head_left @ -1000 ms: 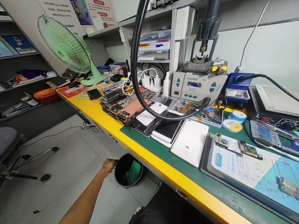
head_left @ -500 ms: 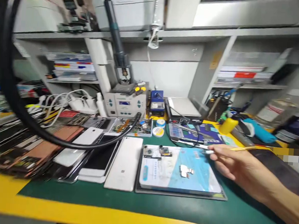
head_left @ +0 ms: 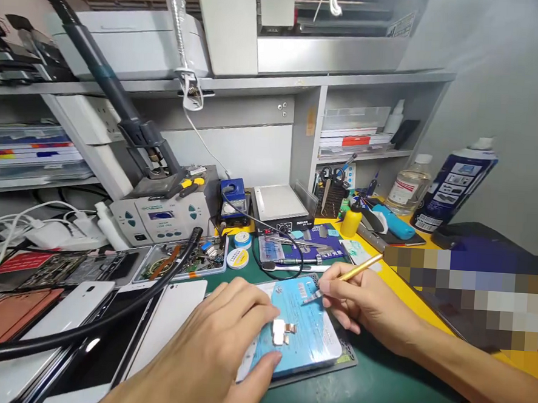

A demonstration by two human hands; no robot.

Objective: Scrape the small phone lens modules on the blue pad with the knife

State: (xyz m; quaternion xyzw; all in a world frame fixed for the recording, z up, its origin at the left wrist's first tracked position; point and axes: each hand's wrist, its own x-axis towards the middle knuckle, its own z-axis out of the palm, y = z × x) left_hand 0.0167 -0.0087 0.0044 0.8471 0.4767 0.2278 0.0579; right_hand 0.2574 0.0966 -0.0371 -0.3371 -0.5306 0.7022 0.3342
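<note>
**Two hands over a blue mat**

Both hands are low over the green tabletop (head_left: 376, 384). The left hand (head_left: 214, 350) lies flat with its fingers spread a little. Its fingers rest on the left side of the blue and white work mat (head_left: 308, 341), and its thumb touches the mat's near edge. It grips nothing. The left arm comes in from the bottom of the view.

The right hand (head_left: 367, 305) comes in from the right, with the arm lying across the tabletop. Its fingers are pinched shut around thin gold tweezers (head_left: 343, 278). The gold end sticks up and to the right. The pointed end slants down to the left and sits right at the top part of the mat.

A small silver metal part (head_left: 283, 331) lies on the mat. It is just beside the left fingertips and a bit below and left of the tweezer tip. It lies between the two hands.

White phones with their backs up (head_left: 170, 323) lie to the left of the mat. A thick black bendy hose (head_left: 106, 325) crosses over them. A grey box-shaped machine with buttons (head_left: 163, 216) stands behind. A yellow round tin (head_left: 237, 258) sits near the back of the mat.
</note>
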